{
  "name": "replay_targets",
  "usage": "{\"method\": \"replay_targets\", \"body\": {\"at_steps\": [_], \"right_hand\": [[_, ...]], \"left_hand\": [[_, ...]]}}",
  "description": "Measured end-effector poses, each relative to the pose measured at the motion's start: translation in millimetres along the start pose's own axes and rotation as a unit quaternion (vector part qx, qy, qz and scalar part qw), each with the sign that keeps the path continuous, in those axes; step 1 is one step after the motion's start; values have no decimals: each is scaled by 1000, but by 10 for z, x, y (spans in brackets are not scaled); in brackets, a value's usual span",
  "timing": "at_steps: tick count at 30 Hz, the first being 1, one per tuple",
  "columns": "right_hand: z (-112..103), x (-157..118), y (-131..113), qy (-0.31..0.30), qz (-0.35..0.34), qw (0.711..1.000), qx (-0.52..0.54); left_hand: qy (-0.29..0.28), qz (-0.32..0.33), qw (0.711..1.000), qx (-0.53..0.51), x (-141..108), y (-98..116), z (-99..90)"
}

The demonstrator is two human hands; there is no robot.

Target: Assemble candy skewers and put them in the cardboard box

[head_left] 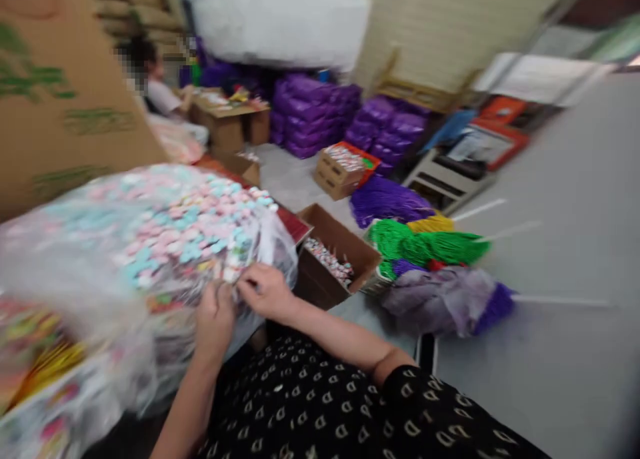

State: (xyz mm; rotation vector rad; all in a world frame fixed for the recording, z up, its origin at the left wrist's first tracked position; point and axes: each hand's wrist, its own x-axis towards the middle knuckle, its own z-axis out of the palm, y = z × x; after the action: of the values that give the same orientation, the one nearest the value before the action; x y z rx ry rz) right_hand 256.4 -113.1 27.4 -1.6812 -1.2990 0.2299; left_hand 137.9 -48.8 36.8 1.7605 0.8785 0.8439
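Against the near side of a sagging, translucent plastic bag (273,242), its broad mound of smooth, rounded pink, blue and white pieces (190,222) stretched lengthwise from left to right, the left hand (217,312) and right hand (265,290) meet with fingertips curled close together; blur hides whether they pinch anything. Right of the bag sit an open, straight-walled cardboard box (316,287) and stringy green strands (425,244).

I see room above the floor (287,170) at upper centre, a bulky bag (85,266) blocking left, a box (317,284) mid-frame.
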Motion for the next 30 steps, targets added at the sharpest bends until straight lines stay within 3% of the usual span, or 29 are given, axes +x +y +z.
{"method": "replay_targets", "body": {"at_steps": [3,10,13,17,24,27,30], "right_hand": [[-8,-18,57,-18,-31,998,46],[-27,-1,162,-117,58,965,229],[-7,-8,219,-148,68,956,244],[57,-39,245,-101,58,980,162],[157,-62,366,-29,-102,994,27],[167,-60,408,-34,-121,991,-41],[61,-28,352,-83,-124,978,-146]], "left_hand": [[-18,-65,997,-35,-127,-134,-89],[39,-54,998,6,-136,-215,-20],[47,-48,997,28,-153,-248,-30],[52,-58,997,22,-137,-295,30],[38,-119,991,-43,-85,-406,168],[37,-133,990,14,-16,-309,172],[22,-137,984,114,55,-111,163]]}}
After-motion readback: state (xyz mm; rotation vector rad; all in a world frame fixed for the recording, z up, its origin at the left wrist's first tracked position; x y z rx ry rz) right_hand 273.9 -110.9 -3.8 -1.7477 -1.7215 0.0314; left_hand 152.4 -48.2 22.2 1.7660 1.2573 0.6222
